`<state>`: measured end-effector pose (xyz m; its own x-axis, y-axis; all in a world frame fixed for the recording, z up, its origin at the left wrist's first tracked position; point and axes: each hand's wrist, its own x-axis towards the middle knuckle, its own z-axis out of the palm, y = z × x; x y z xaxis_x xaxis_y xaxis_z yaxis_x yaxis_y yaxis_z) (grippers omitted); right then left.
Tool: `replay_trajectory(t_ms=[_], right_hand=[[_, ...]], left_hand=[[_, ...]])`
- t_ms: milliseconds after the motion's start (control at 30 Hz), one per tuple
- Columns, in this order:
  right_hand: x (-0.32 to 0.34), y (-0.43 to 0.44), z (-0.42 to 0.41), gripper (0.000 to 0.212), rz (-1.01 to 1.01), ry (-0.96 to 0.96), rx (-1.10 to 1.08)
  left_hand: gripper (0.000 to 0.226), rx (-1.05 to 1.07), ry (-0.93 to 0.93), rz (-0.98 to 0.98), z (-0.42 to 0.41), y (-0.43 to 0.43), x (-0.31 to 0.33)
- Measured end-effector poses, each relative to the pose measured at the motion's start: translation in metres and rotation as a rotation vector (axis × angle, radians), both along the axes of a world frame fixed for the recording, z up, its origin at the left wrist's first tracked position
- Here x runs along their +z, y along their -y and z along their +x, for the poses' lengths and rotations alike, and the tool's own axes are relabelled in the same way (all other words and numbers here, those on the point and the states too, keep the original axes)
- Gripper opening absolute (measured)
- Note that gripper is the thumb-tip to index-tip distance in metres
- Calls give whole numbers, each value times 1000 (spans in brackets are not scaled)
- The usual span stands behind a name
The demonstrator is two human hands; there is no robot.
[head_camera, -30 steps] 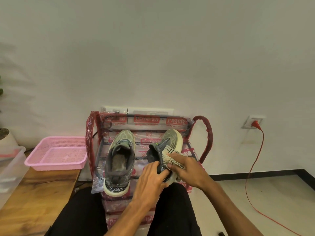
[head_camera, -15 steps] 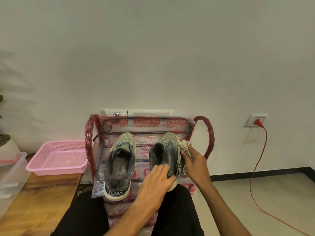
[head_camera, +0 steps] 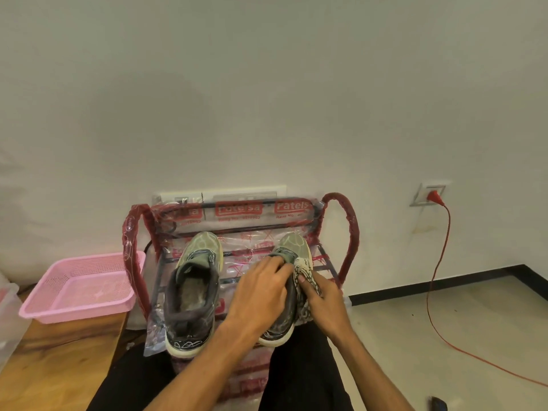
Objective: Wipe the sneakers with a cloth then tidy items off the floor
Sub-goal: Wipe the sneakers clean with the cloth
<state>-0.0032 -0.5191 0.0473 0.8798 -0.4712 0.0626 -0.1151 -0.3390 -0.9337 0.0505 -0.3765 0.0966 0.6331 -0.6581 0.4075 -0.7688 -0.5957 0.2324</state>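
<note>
Sneakers (head_camera: 192, 292) number two, cloth (head_camera: 305, 269) one, hands (head_camera: 261, 295) two.

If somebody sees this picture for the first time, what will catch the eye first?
Two hands meet at the centre: the left hand grips the right sneaker while the right hand presses a patterned cloth to its side. The left sneaker stands beside it on a red-wrapped rack, and a pink basket sits on the wooden table at left.
</note>
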Motion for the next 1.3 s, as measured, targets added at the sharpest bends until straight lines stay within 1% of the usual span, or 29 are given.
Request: replay_trajectory(t_ms=[67,100,200,300,400,467,533,633,700,800,900,1000,1100,1200,1267,1300], right_hand=[[-1,0,-2,26,19,29,20],[-2,2,-3,25,33,41,21],[-3,8,-3,25,79,75,-38],[0,15,4,23,140,107,-157],[8,26,15,23,39,100,-182],[15,33,22,22,-45,77,-134],[20,40,29,28,-135,35,-73],[21,46,38,35,-287,-27,10],[21,45,39,41,-354,-94,104],[17,38,38,45,-348,-130,253],[14,37,45,44,-400,-116,222],[14,34,58,42,-480,-153,198],[16,36,62,38,-429,-179,221],[29,44,56,29,-311,-213,347],[32,46,57,32,-359,-248,381],[31,45,59,35,-406,-261,363]], left_hand=[[55,-31,6,80,12,6,-3],[58,-46,20,123,15,10,-3],[52,-71,46,166,23,17,-5],[44,-84,35,118,27,18,-7],[45,-107,53,140,33,17,-10],[49,-147,66,184,38,17,-10],[53,-194,90,241,46,16,-11],[52,-247,100,253,52,14,-13],[54,-246,130,211,53,13,-22],[53,-252,188,112,48,14,-33],[49,-247,225,54,46,13,-41],[50,-220,233,13,50,11,-48],[53,-216,221,-13,50,8,-50],[54,-215,225,-20,47,8,-53],[53,-227,232,-32,46,8,-57],[52,-226,231,-37,47,8,-58]])
